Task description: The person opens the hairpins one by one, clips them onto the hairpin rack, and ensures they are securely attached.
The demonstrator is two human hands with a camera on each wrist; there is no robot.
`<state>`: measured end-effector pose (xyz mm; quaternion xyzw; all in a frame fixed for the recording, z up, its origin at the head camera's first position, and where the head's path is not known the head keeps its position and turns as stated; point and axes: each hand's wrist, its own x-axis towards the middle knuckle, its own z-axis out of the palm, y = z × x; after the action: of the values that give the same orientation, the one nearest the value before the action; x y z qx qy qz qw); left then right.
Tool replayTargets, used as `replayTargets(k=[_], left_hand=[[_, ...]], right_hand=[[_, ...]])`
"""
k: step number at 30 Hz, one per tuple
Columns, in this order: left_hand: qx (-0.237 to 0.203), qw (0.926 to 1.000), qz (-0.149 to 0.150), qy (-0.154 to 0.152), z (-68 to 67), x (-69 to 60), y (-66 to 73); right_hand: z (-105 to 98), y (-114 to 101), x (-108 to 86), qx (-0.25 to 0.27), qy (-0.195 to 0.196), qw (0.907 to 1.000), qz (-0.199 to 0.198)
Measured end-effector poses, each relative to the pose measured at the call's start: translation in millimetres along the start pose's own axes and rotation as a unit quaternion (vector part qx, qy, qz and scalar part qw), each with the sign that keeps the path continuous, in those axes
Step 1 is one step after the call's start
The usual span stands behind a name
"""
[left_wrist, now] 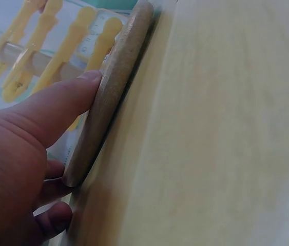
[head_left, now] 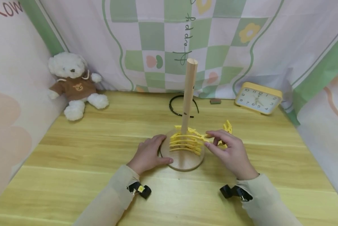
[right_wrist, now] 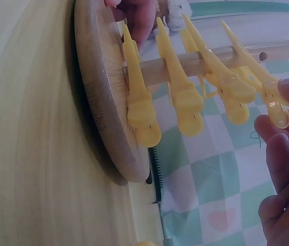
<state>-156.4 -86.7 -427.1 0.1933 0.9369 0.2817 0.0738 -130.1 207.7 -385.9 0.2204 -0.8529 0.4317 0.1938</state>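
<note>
Across the worktop (head_left: 101, 150), a wooden post (head_left: 189, 94) stands upright on a round base (head_left: 183, 164). The left hand (head_left: 150, 154) grips the base's rim, fingers and thumb spread wide; the right hand (head_left: 232, 152) pinches the end of the topmost yellow clip (right_wrist: 270, 91), fingers nearly together. Whether that clip is fully seated, I cannot tell; three clips (right_wrist: 185, 102) already sit below it on the post, while loose yellow pieces (head_left: 228, 126) remain off, beside the right hand.

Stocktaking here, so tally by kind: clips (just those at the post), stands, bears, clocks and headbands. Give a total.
Clips: 4
Stand: 1
Bear: 1
Clock: 1
Headband: 1
Total: 8
</note>
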Motion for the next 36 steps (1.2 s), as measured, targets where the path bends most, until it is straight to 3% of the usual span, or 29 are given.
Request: replayTargets(k=[8,16,29,36], left_hand=[[0.008,1.0000,-0.002,-0.002,-0.8,1.3,2.9],[0.003,1.0000,-0.003,0.001,-0.7,-0.5,4.4],[-0.004,0.9999,-0.011,-0.005,-3.2,0.0,0.4],[-0.011,0.9998,-0.013,-0.006,-2.3,0.6,2.0]], right_hand=[[2.4,-4.2,5.1,0.016,-0.019,0.9995,0.016],[0.7,-5.1,8.8,-0.009,-0.042,0.9988,0.023],[-3.8,-0.6,7.5,-0.006,-0.077,0.9938,0.080],[-16.5,12.0,-2.0,-0.015,-0.053,0.9912,0.121]])
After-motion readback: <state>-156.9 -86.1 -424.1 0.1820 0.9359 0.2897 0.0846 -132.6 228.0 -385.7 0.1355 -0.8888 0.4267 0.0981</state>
